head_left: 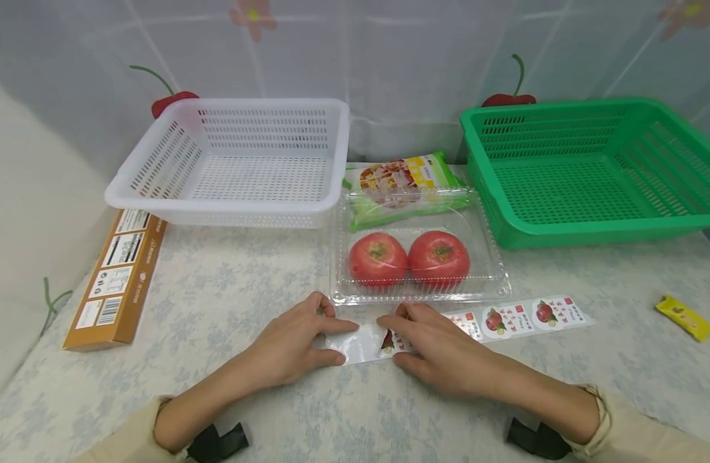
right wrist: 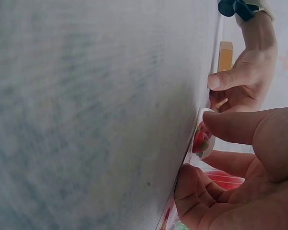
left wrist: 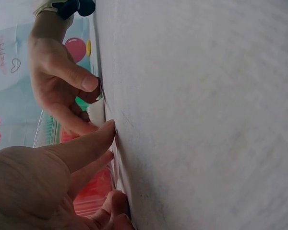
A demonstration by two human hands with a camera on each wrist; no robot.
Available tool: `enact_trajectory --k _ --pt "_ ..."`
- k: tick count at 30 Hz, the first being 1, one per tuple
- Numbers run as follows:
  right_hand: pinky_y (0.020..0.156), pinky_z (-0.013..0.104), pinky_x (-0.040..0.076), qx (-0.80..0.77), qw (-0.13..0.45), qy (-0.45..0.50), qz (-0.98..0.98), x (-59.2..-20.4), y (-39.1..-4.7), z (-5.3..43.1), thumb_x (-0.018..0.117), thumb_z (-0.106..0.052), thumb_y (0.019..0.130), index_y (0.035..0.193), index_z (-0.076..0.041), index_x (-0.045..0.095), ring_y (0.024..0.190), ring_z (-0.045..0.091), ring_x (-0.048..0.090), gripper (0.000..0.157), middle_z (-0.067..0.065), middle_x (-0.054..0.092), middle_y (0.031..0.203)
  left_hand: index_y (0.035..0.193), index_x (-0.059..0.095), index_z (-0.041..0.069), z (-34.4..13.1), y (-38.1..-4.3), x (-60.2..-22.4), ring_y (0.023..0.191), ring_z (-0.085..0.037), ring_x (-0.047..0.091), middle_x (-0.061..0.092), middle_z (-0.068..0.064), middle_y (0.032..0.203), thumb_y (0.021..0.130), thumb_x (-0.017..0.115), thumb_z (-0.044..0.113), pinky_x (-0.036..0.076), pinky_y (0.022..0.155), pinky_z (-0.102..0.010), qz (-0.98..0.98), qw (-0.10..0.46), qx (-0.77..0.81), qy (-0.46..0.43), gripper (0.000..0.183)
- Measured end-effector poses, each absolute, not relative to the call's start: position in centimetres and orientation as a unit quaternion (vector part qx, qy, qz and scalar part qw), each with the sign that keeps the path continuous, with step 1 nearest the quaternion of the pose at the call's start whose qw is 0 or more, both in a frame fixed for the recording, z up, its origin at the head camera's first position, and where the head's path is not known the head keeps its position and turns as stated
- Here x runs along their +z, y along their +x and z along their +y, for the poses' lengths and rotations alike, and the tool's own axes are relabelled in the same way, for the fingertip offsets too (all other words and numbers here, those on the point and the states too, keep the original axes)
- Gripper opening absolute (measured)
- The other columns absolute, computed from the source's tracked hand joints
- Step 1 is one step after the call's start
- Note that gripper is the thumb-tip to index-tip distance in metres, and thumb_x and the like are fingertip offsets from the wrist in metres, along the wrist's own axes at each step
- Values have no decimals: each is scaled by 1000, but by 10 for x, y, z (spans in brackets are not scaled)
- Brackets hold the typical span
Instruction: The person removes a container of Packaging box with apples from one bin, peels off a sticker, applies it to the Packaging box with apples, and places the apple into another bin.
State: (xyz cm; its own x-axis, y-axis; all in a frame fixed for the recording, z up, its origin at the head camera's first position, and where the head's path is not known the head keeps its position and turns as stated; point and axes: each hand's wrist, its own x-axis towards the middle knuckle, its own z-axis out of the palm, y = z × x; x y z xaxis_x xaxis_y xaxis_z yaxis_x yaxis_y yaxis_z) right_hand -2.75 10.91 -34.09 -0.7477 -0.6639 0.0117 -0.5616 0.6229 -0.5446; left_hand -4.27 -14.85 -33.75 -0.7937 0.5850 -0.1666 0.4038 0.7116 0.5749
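A strip of round fruit-print stickers lies across the table below a clear clamshell box. My left hand presses the strip's bare left end, thumb and index finger straight and apart; its other fingers are bent. My right hand pinches a sticker between thumb and index finger. In the right wrist view the sticker stands partly up from the strip. Two red tomatoes show through the clear box just beyond the hands. The right hand covers the middle of the strip.
Behind stand a white basket on the left and a green basket on the right. A green food packet lies at the clear box's back part. A brown carton is far left, a small yellow packet far right.
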Motion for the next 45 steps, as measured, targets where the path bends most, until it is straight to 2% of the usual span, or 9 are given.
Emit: enact_trajectory --k 11,20,25,29,37,45 --pt "78 33 46 -254 78 -336 904 -339 -28 109 76 -7 84 104 -12 66 91 12 48 23 -7 51 97 122 72 23 -148 -43 -337 81 -10 45 47 6 104 80 83 23 42 61 -25 909 170 263 275 44" --pt "73 30 47 -265 67 -331 903 -340 -29 111 75 -2 83 94 -14 59 83 10 48 23 -8 50 90 123 72 23 -148 -45 -337 82 -10 44 46 6 104 81 82 22 42 62 -26 906 175 267 277 44" --pt "74 28 47 -274 56 -335 900 -344 -28 110 75 -5 85 100 -14 56 83 8 48 25 -8 51 91 123 72 23 -148 -44 -338 81 -10 43 46 5 104 81 83 22 42 61 -26 906 179 267 275 44" --pt "74 29 47 -274 53 -343 897 -345 -27 110 75 -6 85 107 -13 62 85 8 49 26 -8 52 94 123 72 23 -149 -43 -338 80 -11 43 45 6 103 81 83 22 42 60 -26 907 180 267 272 44" --pt "71 28 44 -271 58 -337 899 -341 -26 112 75 -6 85 99 -16 72 83 9 45 17 -9 48 91 124 72 24 -148 -43 -337 78 -11 43 45 6 103 81 82 22 41 59 -26 908 179 266 268 44" --pt "75 30 50 -275 46 -358 891 -337 -26 119 75 -7 86 97 -17 72 88 7 54 15 -10 57 99 124 71 25 -149 -44 -338 76 -11 43 46 5 104 81 82 22 41 58 -26 907 184 270 267 45"
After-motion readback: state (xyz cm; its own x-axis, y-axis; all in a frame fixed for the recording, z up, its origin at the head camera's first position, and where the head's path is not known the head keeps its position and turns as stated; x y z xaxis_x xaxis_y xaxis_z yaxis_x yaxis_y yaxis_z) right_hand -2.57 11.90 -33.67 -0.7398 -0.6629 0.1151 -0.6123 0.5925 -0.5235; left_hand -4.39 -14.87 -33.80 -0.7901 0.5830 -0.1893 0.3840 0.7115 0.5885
